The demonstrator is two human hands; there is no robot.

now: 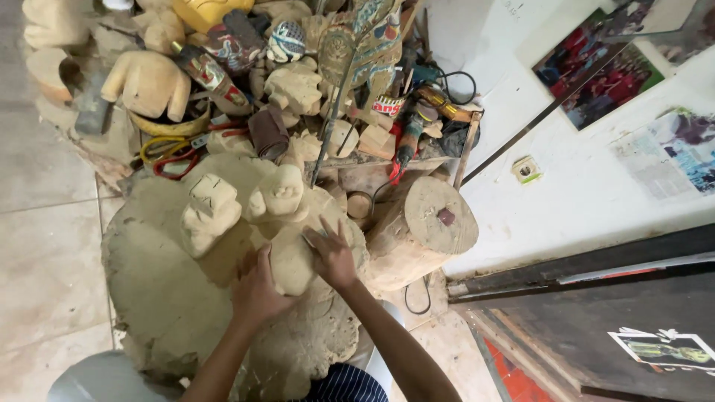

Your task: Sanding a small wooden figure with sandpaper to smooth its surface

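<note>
Both hands rest on a pale carved wooden figure (pixel 287 246) that lies on the big rough wooden block (pixel 156 298). The left hand (pixel 257 290) cups the figure's lower body, fingers wrapped against it. The right hand (pixel 331 257) presses flat on its upper side, fingers spread — whether anything sits under the palm cannot be told. A second carved figure (pixel 208 212) stands just left of the held one. A round log stump (pixel 428 227) sits just right of it.
</note>
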